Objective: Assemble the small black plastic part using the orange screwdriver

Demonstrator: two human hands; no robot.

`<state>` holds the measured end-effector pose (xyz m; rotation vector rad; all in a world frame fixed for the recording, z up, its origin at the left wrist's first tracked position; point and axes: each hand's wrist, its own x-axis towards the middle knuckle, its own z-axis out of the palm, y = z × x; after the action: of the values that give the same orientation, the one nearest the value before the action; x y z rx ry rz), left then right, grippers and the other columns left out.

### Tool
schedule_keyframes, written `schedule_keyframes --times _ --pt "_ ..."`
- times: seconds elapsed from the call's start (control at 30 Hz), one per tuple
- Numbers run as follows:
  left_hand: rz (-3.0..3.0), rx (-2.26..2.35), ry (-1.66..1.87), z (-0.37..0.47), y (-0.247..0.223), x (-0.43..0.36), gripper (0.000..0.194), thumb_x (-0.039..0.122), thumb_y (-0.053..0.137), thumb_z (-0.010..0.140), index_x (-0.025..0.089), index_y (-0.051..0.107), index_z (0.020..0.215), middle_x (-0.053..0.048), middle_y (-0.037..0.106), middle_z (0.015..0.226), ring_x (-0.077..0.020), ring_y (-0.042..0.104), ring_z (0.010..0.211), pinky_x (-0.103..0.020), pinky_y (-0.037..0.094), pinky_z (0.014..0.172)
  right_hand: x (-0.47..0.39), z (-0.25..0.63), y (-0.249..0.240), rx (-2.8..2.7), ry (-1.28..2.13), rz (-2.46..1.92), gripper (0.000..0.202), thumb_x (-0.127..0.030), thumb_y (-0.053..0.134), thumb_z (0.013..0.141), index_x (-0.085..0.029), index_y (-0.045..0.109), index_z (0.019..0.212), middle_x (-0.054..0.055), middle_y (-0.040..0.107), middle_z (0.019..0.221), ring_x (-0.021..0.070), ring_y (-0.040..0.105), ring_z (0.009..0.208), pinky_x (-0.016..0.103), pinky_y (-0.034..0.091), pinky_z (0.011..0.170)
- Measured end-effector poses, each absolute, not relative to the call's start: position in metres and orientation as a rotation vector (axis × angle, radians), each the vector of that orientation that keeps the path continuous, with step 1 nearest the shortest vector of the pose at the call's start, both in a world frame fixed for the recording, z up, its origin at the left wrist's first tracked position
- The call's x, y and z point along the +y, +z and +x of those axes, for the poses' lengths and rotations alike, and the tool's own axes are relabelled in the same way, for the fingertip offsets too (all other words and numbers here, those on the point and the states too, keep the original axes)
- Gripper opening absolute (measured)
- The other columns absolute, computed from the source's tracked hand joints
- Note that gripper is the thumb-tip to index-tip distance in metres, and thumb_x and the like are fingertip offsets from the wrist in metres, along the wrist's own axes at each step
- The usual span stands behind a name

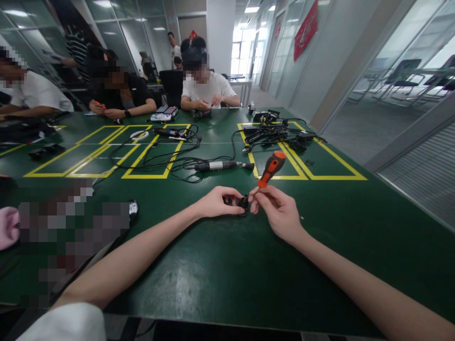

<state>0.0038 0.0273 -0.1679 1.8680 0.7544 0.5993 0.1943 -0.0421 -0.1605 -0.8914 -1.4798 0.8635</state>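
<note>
My left hand (221, 202) is closed around a small black part (242, 202) with a short round post sticking up, held at the green table top. Its fingers hide much of the part. Just to the right, my right hand (279, 208) pinches the shaft of a screwdriver (273, 168) with an orange and black handle. The handle points up and leans right; the tip is down beside the black part, and whether they touch I cannot tell.
Beyond my hands lies a grey and black corded tool (220, 166). Black cables and adapters (270, 132) are heaped at the back right, inside yellow tape lines (337, 178). Another corded tool (170, 132) lies back left. A person (208, 87) sits across the table.
</note>
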Motion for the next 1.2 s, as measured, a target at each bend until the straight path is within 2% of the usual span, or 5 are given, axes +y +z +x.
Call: schedule_keyframes --times 0.23,0.53,0.77,1.03,1.2 --pt "1.840 0.755 0.605 0.0044 -0.1665 0.0267 0.033 0.036 0.083 0.070 0.013 0.075 0.092 0.003 0.064 0.066 -0.0086 0.050 0.061 -0.023 0.038 0.063 -0.0430 0.1965 -0.1589 -1.575 0.809 -0.868 0.032 -0.051 0.058 0.098 -0.020 0.066 0.092 0.002 0.068 0.073 0.0140 0.064 0.059 0.029 0.058 0.057" --pt "1.822 0.781 0.589 0.0046 -0.1638 0.0261 0.034 0.035 0.086 0.066 0.012 0.075 0.089 0.003 0.064 0.067 -0.0086 0.052 0.062 -0.023 0.037 0.062 -0.0457 0.1937 -0.1611 -1.450 0.804 -0.945 0.029 -0.048 0.075 0.087 -0.022 0.063 0.083 0.003 0.073 0.072 0.0156 0.066 0.057 0.032 0.061 0.060" --pt "1.849 0.772 0.575 0.0039 -0.1661 0.0274 0.037 0.035 0.087 0.066 0.011 0.076 0.091 0.003 0.065 0.068 -0.0092 0.054 0.063 -0.023 0.038 0.064 -0.0454 0.1949 -0.1558 -1.502 0.727 -0.924 0.027 -0.045 0.073 0.088 -0.021 0.068 0.076 0.001 0.067 0.069 0.0149 0.063 0.056 0.030 0.057 0.056" --pt "1.807 0.779 0.575 0.0029 -0.1679 0.0269 0.041 0.038 0.088 0.064 0.011 0.075 0.092 0.003 0.065 0.068 -0.0092 0.053 0.063 -0.023 0.038 0.064 -0.0433 0.1960 -0.1605 -1.506 0.784 -0.900 0.029 -0.050 0.064 0.095 -0.021 0.069 0.097 0.004 0.072 0.075 0.0164 0.067 0.061 0.032 0.060 0.060" --pt "1.822 0.798 0.570 0.0037 -0.1684 0.0267 0.038 0.034 0.089 0.064 0.011 0.076 0.091 0.002 0.065 0.069 -0.0094 0.053 0.065 -0.023 0.039 0.065 -0.0467 0.1966 -0.1592 -1.434 0.775 -0.939 0.026 -0.046 0.073 0.089 -0.022 0.064 0.083 0.004 0.074 0.073 0.0171 0.068 0.061 0.033 0.062 0.062"
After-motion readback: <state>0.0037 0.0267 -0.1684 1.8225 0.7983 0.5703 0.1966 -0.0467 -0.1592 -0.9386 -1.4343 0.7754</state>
